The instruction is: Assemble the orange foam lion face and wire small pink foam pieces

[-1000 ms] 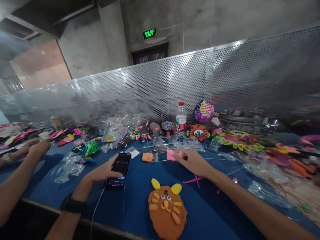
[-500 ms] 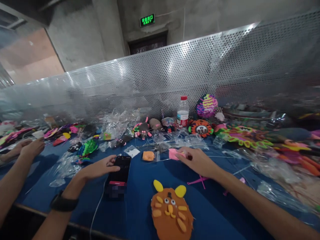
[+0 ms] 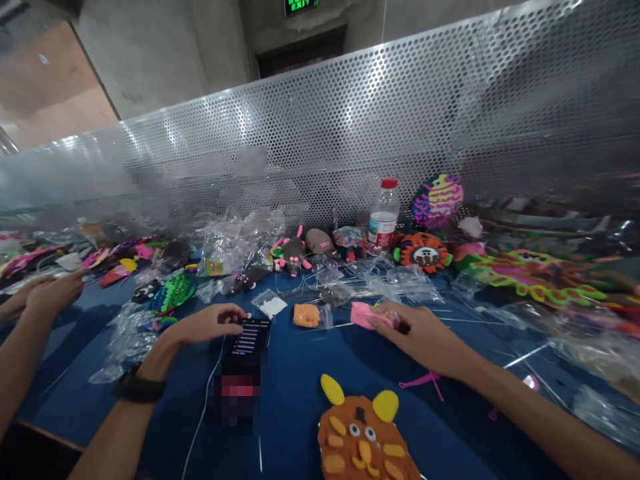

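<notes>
My left hand (image 3: 210,323), with a dark band on the wrist, is at the upper left edge of a phone (image 3: 253,339) lying on the blue table. Its thumb and fingers are apart, the thumb tip by the lit screen. My right hand (image 3: 423,333) pinches a pink packet of modelling clay (image 3: 363,315) just above the table. Left of that packet lies an orange clay packet (image 3: 307,315), then a small bag of white pieces (image 3: 271,305). Nearest me is a brown clay animal face (image 3: 357,437) with yellow ears, cut off by the lower edge.
Along a perforated metal panel (image 3: 310,153) stand clay animals, crumpled plastic bags (image 3: 240,240) and a red-capped bottle (image 3: 384,213). Pink plastic tools (image 3: 425,381) lie under my right forearm. A white cable (image 3: 203,413) runs beside the phone. Another person's hands (image 3: 47,293) are at far left.
The view has tilted down, so objects sit shifted in it. The phone screen now shows a list of lines. My left thumb has drawn back toward the phone's edge; my right hand keeps the pink packet.
</notes>
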### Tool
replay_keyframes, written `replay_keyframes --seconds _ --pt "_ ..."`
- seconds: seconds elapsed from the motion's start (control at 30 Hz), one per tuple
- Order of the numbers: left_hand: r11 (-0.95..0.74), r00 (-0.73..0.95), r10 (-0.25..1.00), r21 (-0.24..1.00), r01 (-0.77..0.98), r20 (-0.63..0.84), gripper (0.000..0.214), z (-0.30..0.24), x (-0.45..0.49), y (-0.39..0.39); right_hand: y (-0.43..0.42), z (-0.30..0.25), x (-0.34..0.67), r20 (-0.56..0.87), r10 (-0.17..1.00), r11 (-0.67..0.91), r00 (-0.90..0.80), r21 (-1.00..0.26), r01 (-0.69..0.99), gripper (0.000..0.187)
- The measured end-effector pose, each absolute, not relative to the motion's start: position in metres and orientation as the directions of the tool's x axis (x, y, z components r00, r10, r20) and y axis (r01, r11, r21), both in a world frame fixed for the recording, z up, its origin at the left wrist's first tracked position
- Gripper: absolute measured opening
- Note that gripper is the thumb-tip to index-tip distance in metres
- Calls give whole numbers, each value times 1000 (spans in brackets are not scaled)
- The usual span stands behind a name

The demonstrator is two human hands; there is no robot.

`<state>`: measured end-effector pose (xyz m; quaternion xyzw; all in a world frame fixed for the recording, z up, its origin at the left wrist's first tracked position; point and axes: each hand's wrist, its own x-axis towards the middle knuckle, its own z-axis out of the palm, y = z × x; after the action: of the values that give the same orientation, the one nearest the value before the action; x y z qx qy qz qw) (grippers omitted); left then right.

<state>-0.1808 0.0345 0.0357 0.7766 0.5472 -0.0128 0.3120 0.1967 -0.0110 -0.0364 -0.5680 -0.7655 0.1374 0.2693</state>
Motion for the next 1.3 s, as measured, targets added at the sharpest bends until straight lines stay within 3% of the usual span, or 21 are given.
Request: replay_keyframes --seconds 0.4,0.6,1.3 --pt "-167 351 884 493 854 -309 53 31 -175 28 -11 -36 197 226 955 286 -190 -551 784 34" --pt "-82 324 867 532 843 -379 87 30 -160 12 -11 -35 197 217 960 269 -176 -549 791 33" --pt "-78 313 888 560 825 -337 90 33 -162 13 -11 -36 198 259 941 325 -216 -525 787 32"
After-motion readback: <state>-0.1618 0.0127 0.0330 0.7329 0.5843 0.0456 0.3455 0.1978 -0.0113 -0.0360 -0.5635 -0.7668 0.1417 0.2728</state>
